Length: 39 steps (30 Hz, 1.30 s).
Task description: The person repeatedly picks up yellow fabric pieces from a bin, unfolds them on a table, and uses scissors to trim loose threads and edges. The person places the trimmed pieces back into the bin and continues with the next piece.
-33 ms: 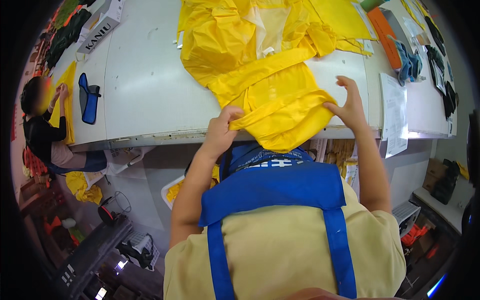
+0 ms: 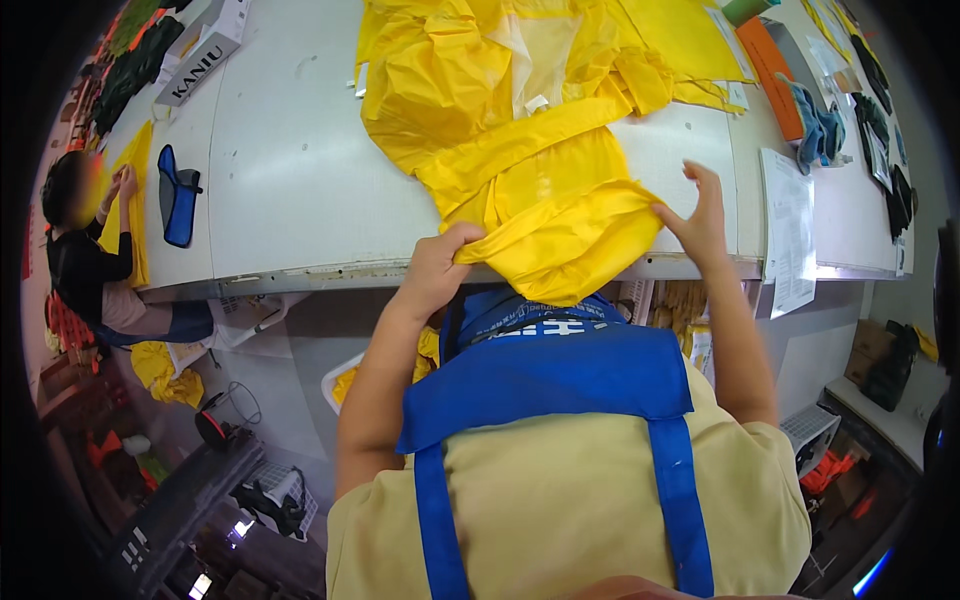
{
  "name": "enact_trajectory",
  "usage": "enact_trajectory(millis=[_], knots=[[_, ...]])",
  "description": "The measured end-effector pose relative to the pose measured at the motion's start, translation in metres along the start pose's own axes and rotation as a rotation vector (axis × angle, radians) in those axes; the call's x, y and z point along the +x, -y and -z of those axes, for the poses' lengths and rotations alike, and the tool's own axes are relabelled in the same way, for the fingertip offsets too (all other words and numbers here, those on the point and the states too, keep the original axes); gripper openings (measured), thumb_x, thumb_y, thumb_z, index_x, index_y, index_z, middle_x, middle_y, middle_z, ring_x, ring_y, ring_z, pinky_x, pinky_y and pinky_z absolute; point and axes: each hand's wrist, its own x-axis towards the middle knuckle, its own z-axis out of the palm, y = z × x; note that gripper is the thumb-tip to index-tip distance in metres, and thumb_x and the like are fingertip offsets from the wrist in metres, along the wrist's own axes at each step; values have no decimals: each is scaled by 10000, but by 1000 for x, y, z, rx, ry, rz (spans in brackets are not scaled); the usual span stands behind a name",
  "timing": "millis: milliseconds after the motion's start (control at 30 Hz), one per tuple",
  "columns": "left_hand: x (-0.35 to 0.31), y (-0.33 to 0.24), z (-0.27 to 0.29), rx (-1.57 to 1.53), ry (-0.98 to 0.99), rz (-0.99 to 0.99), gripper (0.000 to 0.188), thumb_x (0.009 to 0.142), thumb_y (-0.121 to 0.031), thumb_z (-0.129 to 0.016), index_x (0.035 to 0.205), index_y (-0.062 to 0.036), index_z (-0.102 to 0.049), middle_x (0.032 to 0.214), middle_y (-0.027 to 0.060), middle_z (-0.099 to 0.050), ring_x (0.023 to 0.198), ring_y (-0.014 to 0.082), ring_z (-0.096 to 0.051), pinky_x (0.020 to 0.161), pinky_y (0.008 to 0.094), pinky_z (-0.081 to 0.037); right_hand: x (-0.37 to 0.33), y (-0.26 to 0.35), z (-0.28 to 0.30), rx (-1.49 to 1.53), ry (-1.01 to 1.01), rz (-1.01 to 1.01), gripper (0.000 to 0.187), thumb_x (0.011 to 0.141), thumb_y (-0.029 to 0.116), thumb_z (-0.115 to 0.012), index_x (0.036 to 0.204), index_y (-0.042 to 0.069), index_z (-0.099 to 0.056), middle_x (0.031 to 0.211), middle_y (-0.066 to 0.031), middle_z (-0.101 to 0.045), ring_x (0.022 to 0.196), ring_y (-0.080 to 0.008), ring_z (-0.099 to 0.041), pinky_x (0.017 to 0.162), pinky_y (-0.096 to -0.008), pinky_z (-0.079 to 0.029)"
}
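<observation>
Left hand (image 2: 437, 266) pinches left edge of yellow garment (image 2: 570, 245); right hand (image 2: 703, 225) has thumb at right edge, fingers spread, not gripping. Garment lies on table (image 2: 300, 140), near end overhanging front edge. Risk: right edge slips off thumb, unclamped; overhang could drag cloth lapward. Writing: bold lettering on box (image 2: 207, 62), white characters on apron (image 2: 540, 375), sheet (image 2: 790, 235) print too small.

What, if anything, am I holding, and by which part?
Yellow fabric: your left hand grips the near end's left edge; your right hand, fingers spread, has its thumb at the right edge.
</observation>
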Motion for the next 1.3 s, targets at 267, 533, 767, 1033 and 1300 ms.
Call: enact_trajectory(millis=[267,533,767,1033,1300], knots=[[-2,-6,9,-240,-71,95,317,709,62,-544,993,-51,-629,1017,86,-629,925,239,-603,806,279,-461,-95,1,-98,688,-25,-553,512,789,96,-693,1223,23,-431,1073,-86,-547,928,-149,-553,795,-270,-453],[8,-4,41,221,461,143,225,877,-200,-526,984,-26,-620,915,125,-611,880,276,-581,800,309,-455,6,-10,-32,1502,90,-552,147,897,139,-499,992,46,-561,897,-41,-603,823,-107,-547,779,-233,-425],[10,19,51,153,600,350,401,921,-374,-505,900,13,-611,814,163,-600,764,268,-555,731,345,-446,90,26,39,-106,888,-141,173,867,170,-567,843,-2,-578,759,-60,-590,678,-166,-511,636,-266,-415],[-1,13,13,150,141,286,333,921,-330,-515,823,-16,-568,656,165,-529,595,280,-512,596,355,-421,37,-111,-11,-45,513,-60,576,633,-108,-467,1157,108,-572,1297,-106,-499,1248,-299,-411,1093,-380,-288],[-2,52,19,177,151,315,306,931,-295,-493,795,-23,-530,675,185,-516,612,323,-492,591,370,-408,35,-103,-42,-208,385,143,315,715,-58,-542,966,112,-625,1332,-82,-463,1136,-277,-473,985,-356,-395]])
